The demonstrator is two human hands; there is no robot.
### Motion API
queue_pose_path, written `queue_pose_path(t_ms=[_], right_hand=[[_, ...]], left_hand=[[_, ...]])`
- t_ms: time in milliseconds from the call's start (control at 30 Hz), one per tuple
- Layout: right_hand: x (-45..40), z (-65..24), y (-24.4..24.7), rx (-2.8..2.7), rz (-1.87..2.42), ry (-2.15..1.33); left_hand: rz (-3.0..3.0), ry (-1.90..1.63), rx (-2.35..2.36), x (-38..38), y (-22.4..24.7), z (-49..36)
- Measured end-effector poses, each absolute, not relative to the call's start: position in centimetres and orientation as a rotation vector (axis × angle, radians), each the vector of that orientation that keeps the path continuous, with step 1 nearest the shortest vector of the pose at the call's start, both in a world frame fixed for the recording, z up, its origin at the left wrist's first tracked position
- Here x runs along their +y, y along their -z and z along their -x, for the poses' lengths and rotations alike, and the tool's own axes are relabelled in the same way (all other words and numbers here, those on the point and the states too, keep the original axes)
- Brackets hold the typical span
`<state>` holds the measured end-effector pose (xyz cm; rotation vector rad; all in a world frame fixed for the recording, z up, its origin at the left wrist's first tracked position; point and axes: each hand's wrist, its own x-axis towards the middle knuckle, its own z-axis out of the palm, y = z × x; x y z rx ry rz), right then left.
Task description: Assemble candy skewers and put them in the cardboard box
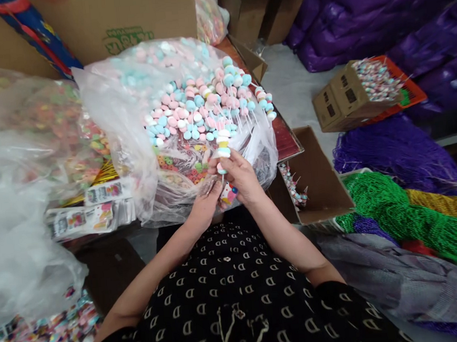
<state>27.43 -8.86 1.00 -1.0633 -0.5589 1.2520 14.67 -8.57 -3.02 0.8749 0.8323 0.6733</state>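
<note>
A candy skewer (222, 140) with white, yellow, pink and blue pieces stands upright between my two hands, above the edge of the plastic-covered work surface. My right hand (245, 179) is closed around its lower pieces. At the lower part of the stick, my left hand (208, 200) has its fingers pinched together. A small colourful printed label (228, 193) shows between my hands, partly hidden by the fingers. Just beyond them lies a large heap of loose pink, blue and white candies (176, 114) on a clear plastic bag (141, 172). Several assembled skewers (232, 94) rest on the heap's right side.
Printed packets (93, 210) are stacked at the left, beside bags of coloured ring candies (58, 121). An open cardboard box (320, 185) holding some skewers stands at the right. Farther off is a box full of skewers (337, 99). Green bead strands (397, 205) lie at the right.
</note>
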Motion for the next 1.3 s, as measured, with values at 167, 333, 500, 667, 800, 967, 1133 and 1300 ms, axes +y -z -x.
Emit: queue_pose_path(t_ms=[167,333,500,667,800,967,1133,1300], right_hand=[[-7.1,-29.6,0.3,-0.585,1.276,-1.086],[-4.8,-31.2,1.3,-0.96,1.598,-0.793],[-6.7,-30.3,-0.3,-1.027,1.548,-0.586],[-9.4,-27.5,-0.7,-0.856,1.334,-1.045],[-9.4,-27.4,-0.1,-0.701,1.319,-1.045],[-8.9,-28.7,-0.6,-0.659,1.288,-1.08],[-8.9,-28.4,-0.1,-0.679,1.318,-0.996],[-9.0,-28.0,-0.2,-0.661,1.3,-1.118]], left_hand=[[-0.862,-0.819,0.864,-6.9,1.6,-13.6],[-0.775,-0.958,0.838,-4.9,0.5,-13.1],[-0.691,-1.114,0.888,-3.7,0.2,-13.7],[-0.707,-1.094,0.894,-4.4,0.2,-15.1],[-0.737,-1.038,0.848,-4.3,0.1,-14.7],[-0.774,-1.079,0.87,-3.1,0.1,-12.8],[-0.752,-1.084,0.872,-3.4,0.0,-12.2],[-0.711,-1.014,0.8,-4.2,-0.1,-12.3]])
